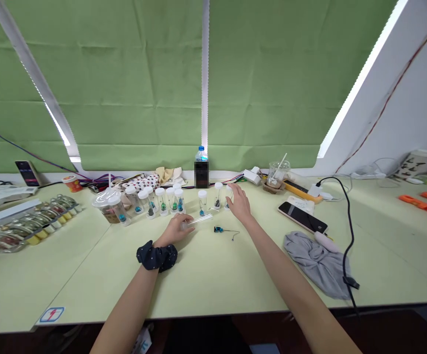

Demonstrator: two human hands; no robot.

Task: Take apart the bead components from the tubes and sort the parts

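In the head view, gripping a clear tube [201, 219] in the left hand [176, 228], with fingers clamped around its near end, slanted low over the pale bench [198, 280] and pointing right. Wearing a dark spotted scrunchie [157, 256] on the left wrist. Stretched forward with the right hand [239, 204] to a white-capped tube [227, 202] at the back, with fingers partly hiding it; unable to make out any closing on it from this angle. See, on the bench between the hands and a little nearer the body, a blue piece with a thin bent wire [219, 229]. Find, upright just beyond the held tube, a capped tube with blue contents [202, 205], and right of it a capped tube with dark contents [218, 197]. Note a group of further capped tubes [163, 203] to the left, with blue, green or dark contents. Note also, at the back, a blue-capped bottle [201, 153] behind a blurred dark block [201, 176], and, to the right, a phone [302, 217] near a grey cloth [315, 265].
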